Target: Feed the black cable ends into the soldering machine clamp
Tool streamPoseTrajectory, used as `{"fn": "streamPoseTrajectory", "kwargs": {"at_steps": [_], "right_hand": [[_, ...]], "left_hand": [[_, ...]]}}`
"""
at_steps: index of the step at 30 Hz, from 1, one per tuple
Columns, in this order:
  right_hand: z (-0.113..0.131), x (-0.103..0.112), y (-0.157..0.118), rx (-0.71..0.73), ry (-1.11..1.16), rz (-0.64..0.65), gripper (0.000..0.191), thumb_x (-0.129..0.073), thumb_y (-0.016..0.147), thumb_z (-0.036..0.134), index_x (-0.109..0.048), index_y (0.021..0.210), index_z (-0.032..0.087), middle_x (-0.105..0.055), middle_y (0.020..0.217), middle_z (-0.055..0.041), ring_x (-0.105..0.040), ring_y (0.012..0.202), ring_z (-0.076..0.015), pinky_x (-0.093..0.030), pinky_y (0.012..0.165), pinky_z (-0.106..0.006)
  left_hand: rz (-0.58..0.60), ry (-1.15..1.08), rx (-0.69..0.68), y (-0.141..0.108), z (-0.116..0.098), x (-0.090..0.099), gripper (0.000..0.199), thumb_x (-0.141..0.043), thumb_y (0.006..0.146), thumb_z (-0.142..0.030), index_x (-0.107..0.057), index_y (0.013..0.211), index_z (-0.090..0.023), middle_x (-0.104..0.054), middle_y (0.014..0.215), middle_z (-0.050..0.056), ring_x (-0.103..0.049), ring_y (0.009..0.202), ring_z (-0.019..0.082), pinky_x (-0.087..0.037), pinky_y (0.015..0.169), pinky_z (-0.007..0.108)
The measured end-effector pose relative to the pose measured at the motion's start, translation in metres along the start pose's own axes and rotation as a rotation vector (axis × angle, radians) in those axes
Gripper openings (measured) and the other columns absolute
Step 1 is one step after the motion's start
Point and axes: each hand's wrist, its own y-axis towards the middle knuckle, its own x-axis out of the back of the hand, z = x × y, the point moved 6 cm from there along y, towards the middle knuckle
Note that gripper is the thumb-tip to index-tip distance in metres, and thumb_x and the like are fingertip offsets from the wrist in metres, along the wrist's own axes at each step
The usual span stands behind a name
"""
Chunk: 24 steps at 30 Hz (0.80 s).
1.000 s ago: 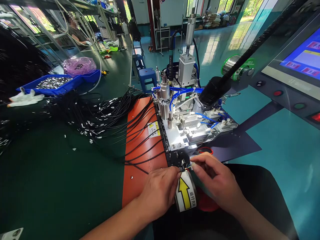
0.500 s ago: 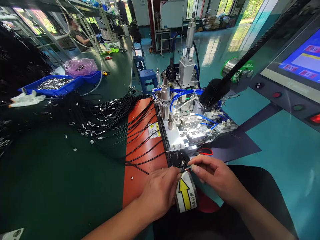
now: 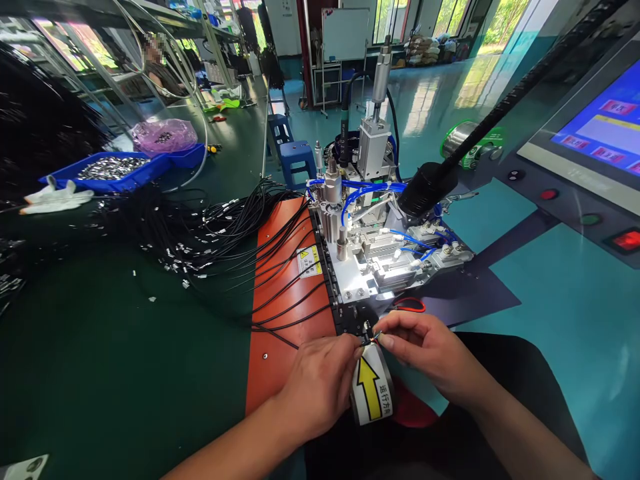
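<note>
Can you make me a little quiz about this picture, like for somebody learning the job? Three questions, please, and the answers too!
1. True or false: a white glove lies near the blue tray of small shiny parts.

2. Pick one. What colour is the arrow on the white label?
a) red
b) yellow
c) blue

3. Finish this: the left hand holds the end of a dark cable, and the right hand pinches some thin ____.

Key: 1. true; 2. b; 3. wires
</note>
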Motion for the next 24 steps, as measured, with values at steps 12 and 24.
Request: {"fn": "streamPoseTrajectory", "kwargs": {"at_steps": [12,24], "right_hand": [[0.005,0.001,0.001,0.022,-0.029,0.026,0.024,-0.07,0.087,0.041,-0.071,0.096,0.018,-0.061,0.077,0.0003,-0.053,0.066,-0.0116,-0.043,0.059,-0.024],[0.018,0.001,0.002,0.063,-0.149,0.102,0.018,-0.065,0.09,0.036,-0.069,0.095,0.019,-0.062,0.08,-0.0002,-0.056,0.074,-0.014,-0.046,0.067,-0.026]], "left_hand": [[-0.017,-0.006,-0.021,0.002,-0.002,0.0,0.018,-0.04,0.1,-0.016,-0.053,0.087,-0.019,-0.053,0.064,-0.001,-0.047,0.054,0.013,-0.033,0.054,0.025],[-0.019,0.018,-0.037,0.002,-0.004,0.003,0.018,-0.039,0.099,-0.015,-0.053,0.088,-0.019,-0.054,0.063,-0.001,-0.048,0.053,0.014,-0.033,0.053,0.025]]}}
